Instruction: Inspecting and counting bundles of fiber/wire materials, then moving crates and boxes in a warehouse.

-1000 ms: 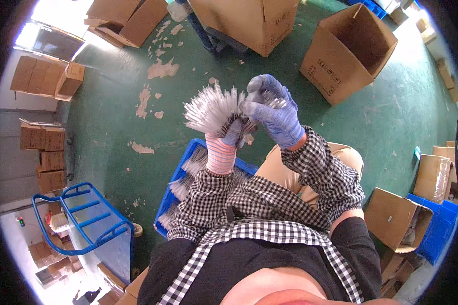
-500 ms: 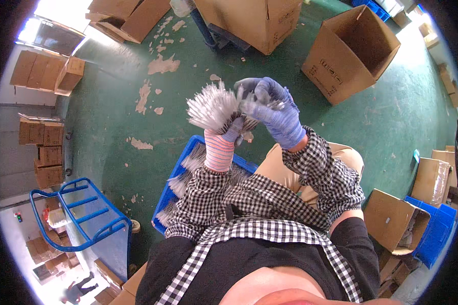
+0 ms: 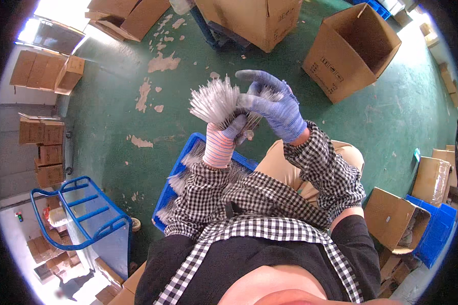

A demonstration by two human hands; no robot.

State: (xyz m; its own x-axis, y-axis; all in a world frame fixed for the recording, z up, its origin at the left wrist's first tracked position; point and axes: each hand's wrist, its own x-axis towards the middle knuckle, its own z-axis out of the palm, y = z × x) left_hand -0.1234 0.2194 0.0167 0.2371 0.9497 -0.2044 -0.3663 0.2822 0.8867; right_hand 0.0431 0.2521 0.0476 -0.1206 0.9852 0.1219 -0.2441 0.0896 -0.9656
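Observation:
A thick bundle of slim white-bristled tube brushes (image 3: 213,103) is gripped in my left hand (image 3: 230,133), which wears a grey-palmed glove with a striped cuff. The bristle ends fan out up and to the left; thin stems poke out beside my thumb. Close against the bundle's right side is my right hand (image 3: 282,113), in a blue glove. A few brushes (image 3: 269,94) show between its thumb and fingers, and its index finger is stretched out above the bundle. Below my left forearm stands a blue crate (image 3: 175,175) with more bundled brushes, partly hidden by my sleeve.
An open cardboard box (image 3: 336,71) stands ahead on the right, and another large carton (image 3: 244,23) on a wheeled blue frame is at the far middle. A blue trolley (image 3: 94,213) is on the left. Cartons and a blue bin (image 3: 437,234) lie at right.
My right hand's index finger has lifted and straightened away from the bundle. Both hands stay close together, with the left still gripping the brushes.

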